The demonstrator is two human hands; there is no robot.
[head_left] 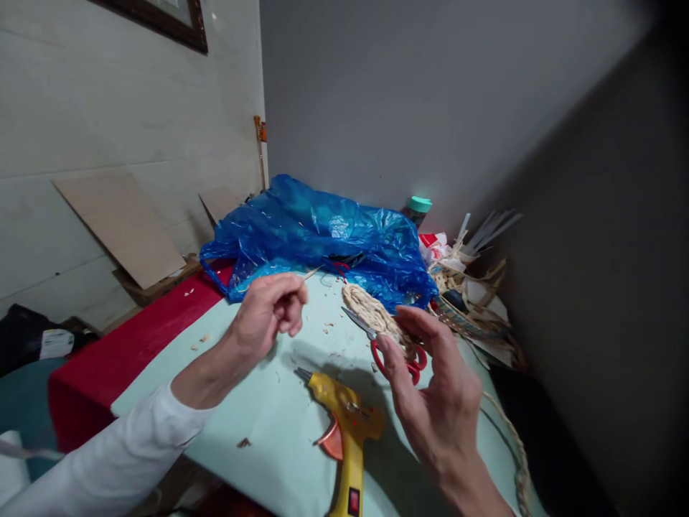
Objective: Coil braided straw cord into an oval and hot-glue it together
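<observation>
My left hand (272, 312) is raised over the table on the left, its fingers curled together. A thin pale sliver (313, 273) shows just beyond its fingertips; I cannot tell whether the hand holds it. My right hand (438, 388) is on the right, thumb and fingers apart around the red handles of a pair of scissors (366, 324). The thumb partly covers one handle loop. Behind the scissors lies an oval coil of braided pale cord (371, 307). A yellow glue gun (349, 416) with an orange trigger lies between my hands, nozzle pointing up-left.
A crumpled blue plastic bag (323, 222) covers the table's back. At right are a woven basket (457, 309) of scraps and a loose braid (519, 452). A green-lidded container (418, 207) stands behind. Cardboard (118, 222) leans on the left wall. Small scraps dot the pale tabletop (226, 388).
</observation>
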